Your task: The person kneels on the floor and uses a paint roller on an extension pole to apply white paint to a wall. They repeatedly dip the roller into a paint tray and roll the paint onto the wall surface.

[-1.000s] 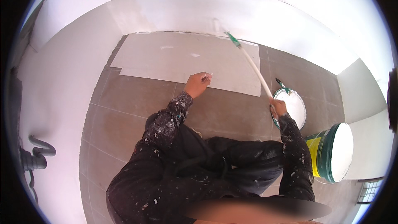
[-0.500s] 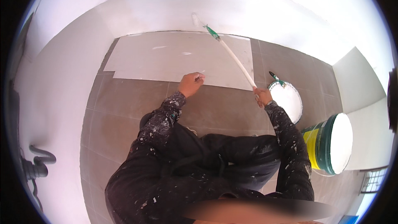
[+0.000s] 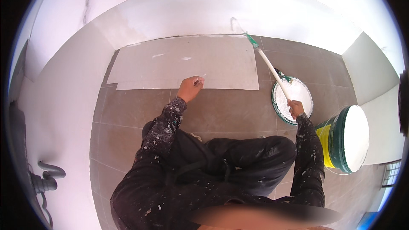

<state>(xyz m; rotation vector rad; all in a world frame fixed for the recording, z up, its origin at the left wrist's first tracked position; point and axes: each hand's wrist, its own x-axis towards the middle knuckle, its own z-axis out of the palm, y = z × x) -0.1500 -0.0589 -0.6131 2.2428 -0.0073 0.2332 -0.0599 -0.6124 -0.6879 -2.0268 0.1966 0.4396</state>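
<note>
My right hand [image 3: 296,107] is closed round the lower end of a white pole, part of a long-handled paint roller [image 3: 269,66]. A green grip [image 3: 251,40] joins the pole's upper end, and beyond it a thin frame reaches to the pale roller head, blurred against the low white wall [image 3: 170,15]. Below the right hand and pole is a round white lid [image 3: 294,96] with a green rim; a green brush [image 3: 282,74] lies at its far edge, partly behind the pole. My left hand [image 3: 191,88] hangs with curled fingers near the protective sheet's front edge, nothing visible in it.
A pale sheet [image 3: 221,68] with white smears covers tiled brown floor [image 3: 213,108] along the wall. Right of my arm stands a green and yellow bucket [image 3: 338,140] with a white top. A grey pipe [image 3: 47,176] juts from the left wall.
The roller has moved to the right along the wall, its pole now steeper. My right hand has gone right and slightly nearer, over the lid. My left hand has barely shifted.
</note>
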